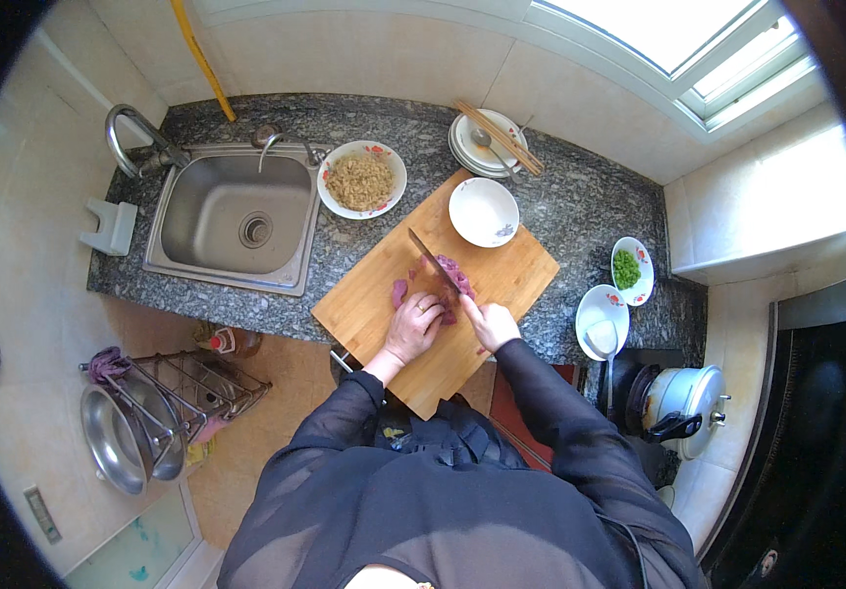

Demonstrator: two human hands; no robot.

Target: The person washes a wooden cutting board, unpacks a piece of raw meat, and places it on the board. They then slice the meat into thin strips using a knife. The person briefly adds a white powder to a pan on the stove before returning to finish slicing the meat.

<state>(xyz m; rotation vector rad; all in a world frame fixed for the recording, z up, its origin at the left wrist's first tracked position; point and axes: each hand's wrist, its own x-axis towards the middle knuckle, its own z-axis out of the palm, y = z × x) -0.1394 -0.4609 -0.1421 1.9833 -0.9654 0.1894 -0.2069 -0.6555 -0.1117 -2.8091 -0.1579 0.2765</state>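
Note:
A wooden cutting board [364, 294] lies at an angle on the counter, its near corner jutting past the front edge. My right hand [493, 325] grips a kitchen knife [434, 260], the blade pointing away and to the left among cut pieces of raw meat [455, 274]. Left of the blade, my left hand [416, 324] presses on the board with its fingers curled; some meat sits by its fingertips, partly hidden. A separate chunk of meat [399, 292] rests just beyond that hand. At the board's far end stands an empty white bowl [483, 212].
A steel sink [224, 191] is at left, beside a bowl of crumbly tan food [361, 180]. Stacked plates [471, 153] hold chopsticks [500, 138] and a spoon. To the right are a bowl of chopped greens [633, 271], another bowl [602, 318] and a pressure cooker [680, 408].

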